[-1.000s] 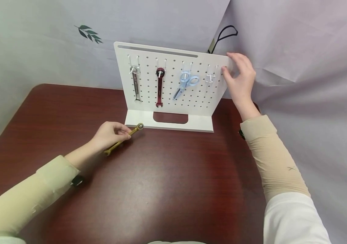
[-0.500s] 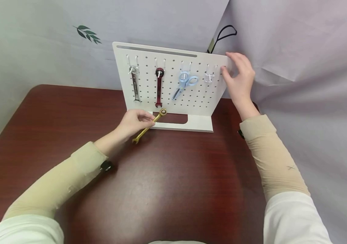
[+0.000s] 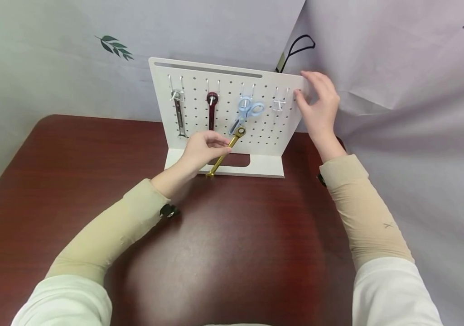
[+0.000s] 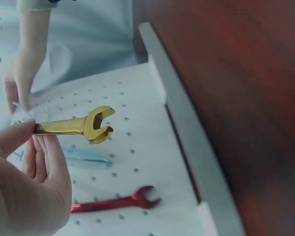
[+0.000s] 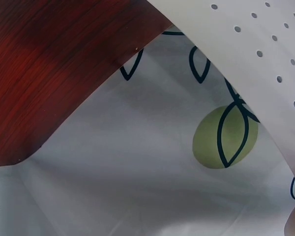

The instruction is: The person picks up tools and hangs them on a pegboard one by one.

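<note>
Between thumb and fingers, my left hand point(image 3: 204, 150) pinches a gold combination wrench point(image 3: 224, 154) in front of the pegboard, its ring end up and its open end low; that open end point(image 4: 99, 125) shows plainly in the left wrist view. My right hand point(image 3: 321, 105) grips the upper right edge of the white pegboard point(image 3: 258, 136). On the board's hooks hang a silver wrench point(image 3: 179, 115), a red wrench point(image 3: 212, 111) partly behind my left hand, and light blue scissors point(image 3: 246, 110). The rightmost hook point(image 3: 279, 105) carries nothing.
The board's white base point(image 3: 266, 165) stands on a dark red-brown table point(image 3: 224, 244), near its back edge. Behind hangs a pale cloth point(image 3: 215, 27) with leaf prints, and more cloth point(image 3: 419, 136) drapes down on the right.
My left hand has carried the gold wrench right and upward, from left of the board's base to in front of the board's lower middle. The right hand keeps its hold on the edge.
</note>
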Demonstrator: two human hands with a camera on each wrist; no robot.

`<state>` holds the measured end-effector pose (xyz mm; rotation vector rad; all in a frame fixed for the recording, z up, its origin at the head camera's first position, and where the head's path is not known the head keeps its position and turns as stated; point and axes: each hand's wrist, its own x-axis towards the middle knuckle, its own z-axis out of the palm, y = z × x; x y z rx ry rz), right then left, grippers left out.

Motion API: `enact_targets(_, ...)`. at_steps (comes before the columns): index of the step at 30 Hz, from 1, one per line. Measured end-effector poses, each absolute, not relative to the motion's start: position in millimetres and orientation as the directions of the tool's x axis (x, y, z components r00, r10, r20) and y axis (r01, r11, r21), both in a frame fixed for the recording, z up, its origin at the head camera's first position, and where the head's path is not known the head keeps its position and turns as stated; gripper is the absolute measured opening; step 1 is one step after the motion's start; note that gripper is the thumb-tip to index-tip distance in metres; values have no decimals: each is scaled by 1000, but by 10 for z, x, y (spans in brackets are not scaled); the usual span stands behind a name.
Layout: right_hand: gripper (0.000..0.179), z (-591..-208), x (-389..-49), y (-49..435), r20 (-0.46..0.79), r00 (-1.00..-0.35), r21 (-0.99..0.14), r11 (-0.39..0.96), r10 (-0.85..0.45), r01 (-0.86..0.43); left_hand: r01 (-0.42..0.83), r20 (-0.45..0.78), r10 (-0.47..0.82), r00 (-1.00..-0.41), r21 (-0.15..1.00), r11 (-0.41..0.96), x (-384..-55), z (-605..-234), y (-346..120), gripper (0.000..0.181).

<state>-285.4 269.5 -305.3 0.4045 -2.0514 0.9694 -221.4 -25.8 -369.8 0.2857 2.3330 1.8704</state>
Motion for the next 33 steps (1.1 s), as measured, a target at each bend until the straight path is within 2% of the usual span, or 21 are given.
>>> enact_targets(10,33,-3066,-2866,2687,791,-610,-494,643,53,-585,124,90,258,-962,985,118,-2291,-3412,172,25)
enact_targets(19,33,-3070,-2872,2694,797,-601,-491,639,55,-592,135,112,272,-956,989,65,-2376,-3329,492,24)
enact_targets(28,33,-3067,-2866,2692,791,-610,-493,646,54,-583,90,61,255,-965,991,102,-2445,-3315,598,23)
enact_targets(33,33,-3070,-2869,2691,792,-608,-494,646,57,-582,50,35,220,-975,997,62,-2502,-3354,632,23)
